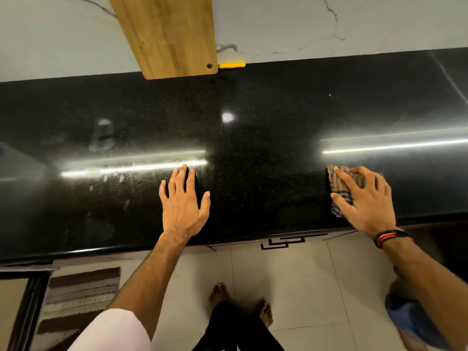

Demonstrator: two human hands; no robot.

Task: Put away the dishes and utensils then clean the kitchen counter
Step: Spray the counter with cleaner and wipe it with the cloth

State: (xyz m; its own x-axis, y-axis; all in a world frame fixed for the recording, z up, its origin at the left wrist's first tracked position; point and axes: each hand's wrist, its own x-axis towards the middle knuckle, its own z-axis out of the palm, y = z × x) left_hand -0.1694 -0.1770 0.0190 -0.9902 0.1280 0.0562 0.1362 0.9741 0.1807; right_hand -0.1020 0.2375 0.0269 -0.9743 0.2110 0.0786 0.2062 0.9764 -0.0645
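A glossy black granite counter [266, 127] runs across the view, with pale smears and streaks on its left part. My left hand [183, 201] lies flat on it near the front edge, fingers spread, holding nothing. To the right, my right hand [364, 198] presses a striped brown and blue cloth [335, 183] flat against the counter close to its front edge. Most of the cloth is hidden under the palm.
A wooden cutting board [169, 34] leans against the white marble backsplash [354, 24], with a small yellow object [232, 65] at its foot. Below the counter's front edge are a tiled floor [291, 279], a striped mat [81, 297] at left and my bare feet.
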